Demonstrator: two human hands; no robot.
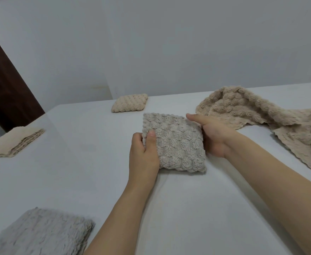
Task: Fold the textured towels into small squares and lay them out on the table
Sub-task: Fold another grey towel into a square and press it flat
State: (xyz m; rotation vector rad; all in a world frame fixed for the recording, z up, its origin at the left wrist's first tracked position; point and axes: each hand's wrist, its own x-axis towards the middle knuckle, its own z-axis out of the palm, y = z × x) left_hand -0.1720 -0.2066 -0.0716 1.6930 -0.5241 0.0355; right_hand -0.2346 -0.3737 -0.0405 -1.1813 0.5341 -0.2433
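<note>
At frame centre, both hands grip a folded grey bubble-textured towel (175,144) on the white counter (77,162): left hand (144,153) pinching its left edge, right hand (211,135) its right.

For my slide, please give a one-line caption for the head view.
Both hands, left hand and right hand, hold a folded grey towel on the white table.

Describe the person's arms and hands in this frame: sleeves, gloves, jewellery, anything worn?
Both forearms are bare as far as the frame shows; no sleeve edge is in view. The left hand and right hand have no gloves, and no rings, watch or wristbands are visible. Nails look short and unpainted, as on the left thumb. No marks or bandages can be seen on either arm.
</note>
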